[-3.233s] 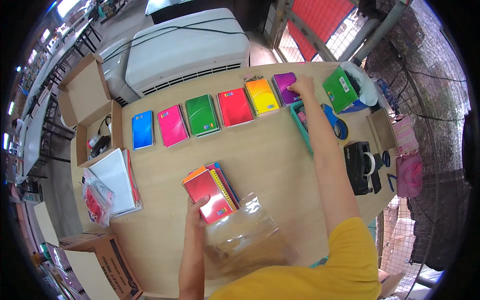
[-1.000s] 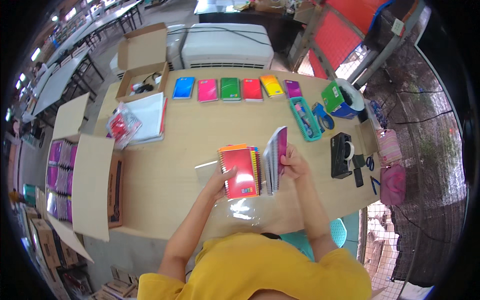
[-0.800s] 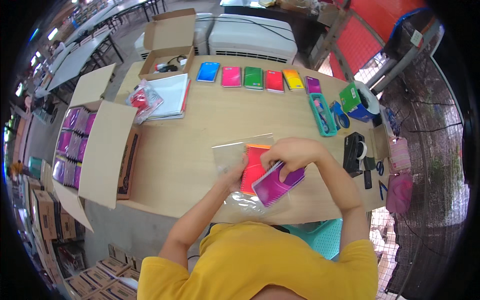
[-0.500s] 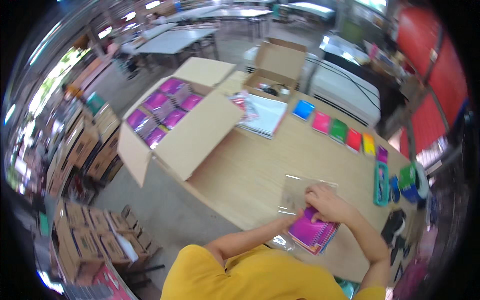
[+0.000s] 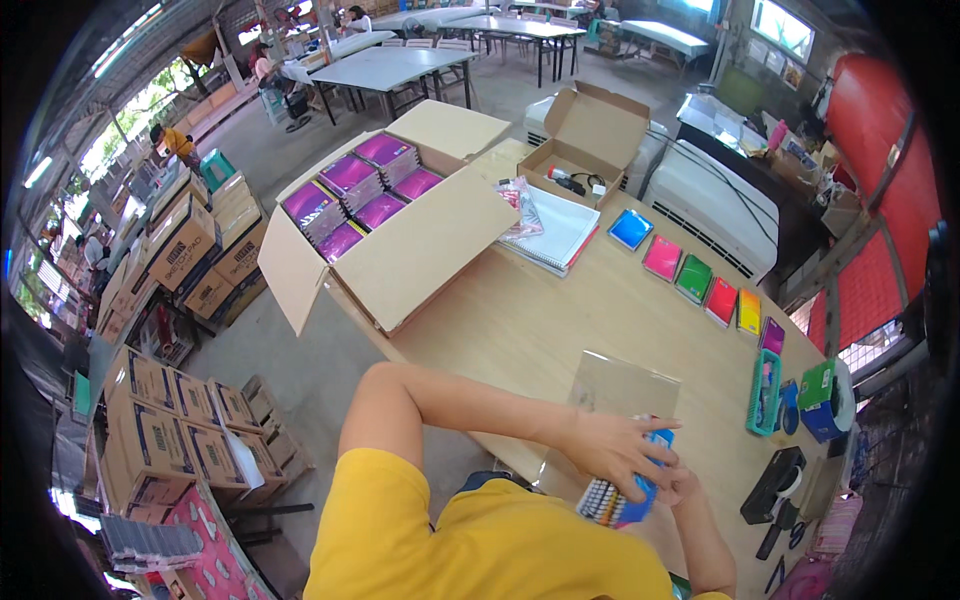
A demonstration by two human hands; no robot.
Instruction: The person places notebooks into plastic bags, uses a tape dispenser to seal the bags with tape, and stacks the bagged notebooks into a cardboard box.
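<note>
While 0.5 s ago the notebook stack showed its magenta cover flat near the table edge, it now stands on edge, spiral spines toward the body, blue cover outward. Left hand (image 5: 612,450) lies over the notebook stack (image 5: 622,492), fingers spread and curled across the top. Right hand (image 5: 682,487) is mostly hidden behind the stack; finger state cannot be told. Judgement: the bundle is being squared up in both hands.

Just beyond, a clear plastic bag (image 5: 622,385) lies flat on the wooden table (image 5: 520,320), empty, as before. To the right: teal tray (image 5: 764,392), black tape dispenser (image 5: 772,484). Farther: a row of coloured notebooks (image 5: 696,278), white paper pile (image 5: 556,232). Far left: open carton of purple packs (image 5: 362,190).
</note>
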